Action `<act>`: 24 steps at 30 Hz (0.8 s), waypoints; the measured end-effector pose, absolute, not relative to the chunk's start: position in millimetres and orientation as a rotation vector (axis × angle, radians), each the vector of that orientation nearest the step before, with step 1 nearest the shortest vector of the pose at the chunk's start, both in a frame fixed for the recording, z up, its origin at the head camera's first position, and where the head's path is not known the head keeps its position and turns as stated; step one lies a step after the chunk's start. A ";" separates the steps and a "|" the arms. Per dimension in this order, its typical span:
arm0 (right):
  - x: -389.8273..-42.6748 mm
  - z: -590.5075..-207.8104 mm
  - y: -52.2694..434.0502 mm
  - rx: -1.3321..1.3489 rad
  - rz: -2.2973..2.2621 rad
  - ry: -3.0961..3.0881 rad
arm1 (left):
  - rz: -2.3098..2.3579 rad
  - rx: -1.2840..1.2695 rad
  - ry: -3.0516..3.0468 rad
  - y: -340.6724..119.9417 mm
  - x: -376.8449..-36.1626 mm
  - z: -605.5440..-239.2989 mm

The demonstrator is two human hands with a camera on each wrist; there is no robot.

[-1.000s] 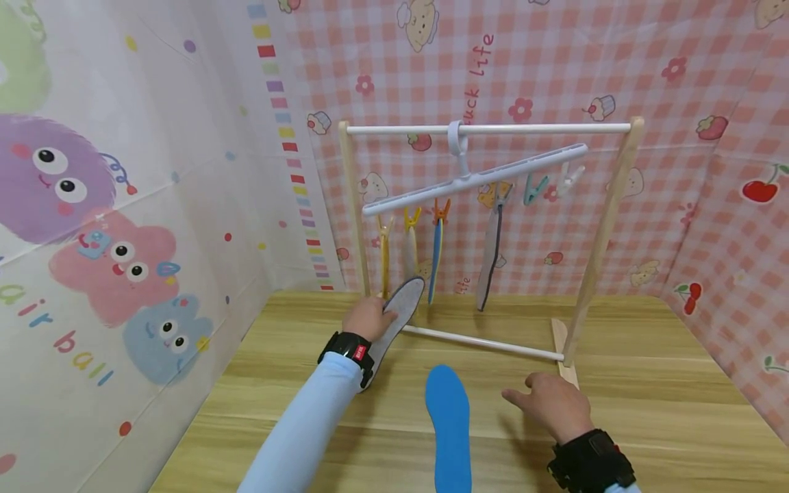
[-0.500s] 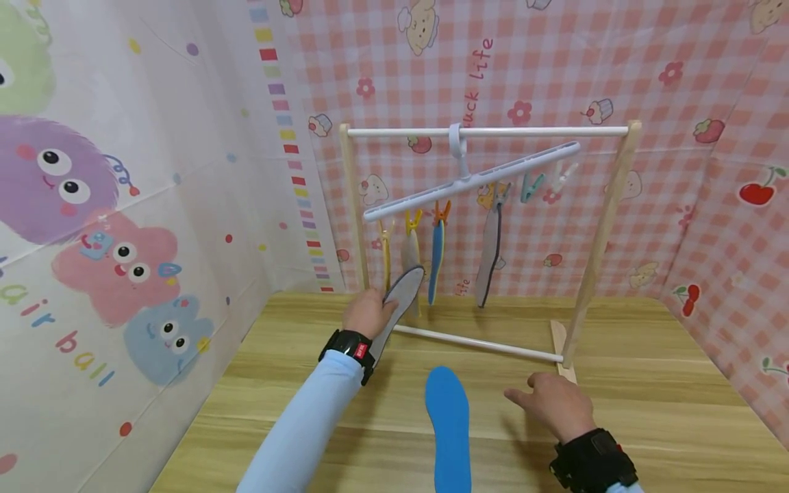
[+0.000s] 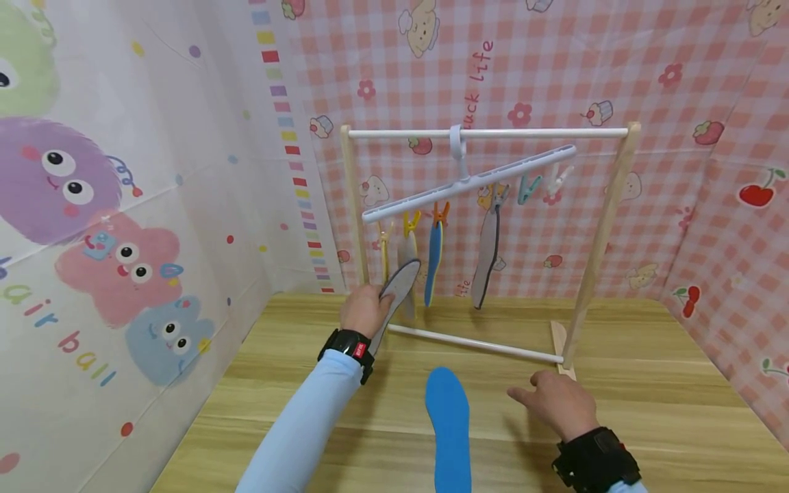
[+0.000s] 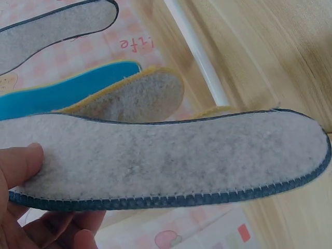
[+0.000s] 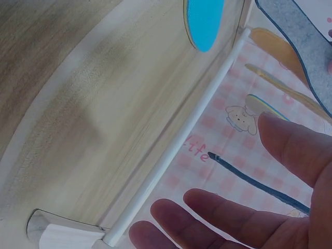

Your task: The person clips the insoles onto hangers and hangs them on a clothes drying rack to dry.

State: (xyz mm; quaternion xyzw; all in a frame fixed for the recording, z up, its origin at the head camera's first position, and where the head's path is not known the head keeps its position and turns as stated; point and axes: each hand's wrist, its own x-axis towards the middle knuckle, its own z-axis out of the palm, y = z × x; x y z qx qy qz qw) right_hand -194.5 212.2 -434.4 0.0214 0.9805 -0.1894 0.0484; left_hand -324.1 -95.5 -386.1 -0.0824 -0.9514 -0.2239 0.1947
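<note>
My left hand grips a grey felt insole with a dark blue stitched edge, thumb on its face and fingers behind. In the head view it slants upward at the rack's left side, overlapping the hanging insoles. From the tilted pale hanger hang a yellow-edged insole on a yellow clip, a blue insole on an orange clip, and a dark-edged grey insole. Another narrow yellow one hangs leftmost. My right hand hovers over the table with spread fingers, holding nothing.
A loose blue insole lies on the wooden table between the hands. Teal and white clips hang at the hanger's right end. The rack has a top bar, wooden posts and a low bar.
My left hand and the grey insole have moved slightly forward, toward the rack, with the insole's tip now higher. The hanger has shifted slightly. My right hand stays almost in place.
</note>
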 end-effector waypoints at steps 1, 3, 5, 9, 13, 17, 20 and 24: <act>-194.7 -434.1 212.4 0.067 -0.577 2.986 | -0.631 -0.227 -2.667 -95.2 -323.7 -385.7; -194.9 -433.7 212.8 0.061 -0.577 2.990 | -0.626 -0.221 -2.670 -94.2 -322.4 -385.5; -195.4 -433.2 213.3 0.054 -0.574 2.997 | -0.609 -0.227 -2.669 -92.6 -320.9 -385.8; -197.3 -431.9 215.1 0.044 -0.572 3.015 | -0.563 -0.269 -2.656 -88.0 -317.5 -387.1; -199.2 -429.4 217.2 0.037 -0.565 3.012 | -0.548 -0.302 -2.638 -82.4 -315.2 -387.1; -200.4 -425.8 218.8 0.037 -0.567 3.009 | -0.575 -0.313 -2.633 -76.7 -314.1 -386.4; -201.6 -423.1 220.1 0.029 -0.565 3.019 | -0.584 -0.326 -2.627 -72.8 -313.2 -385.8; -204.2 -418.4 222.1 0.011 -0.554 3.028 | -0.602 -0.343 -2.610 -67.8 -311.2 -384.3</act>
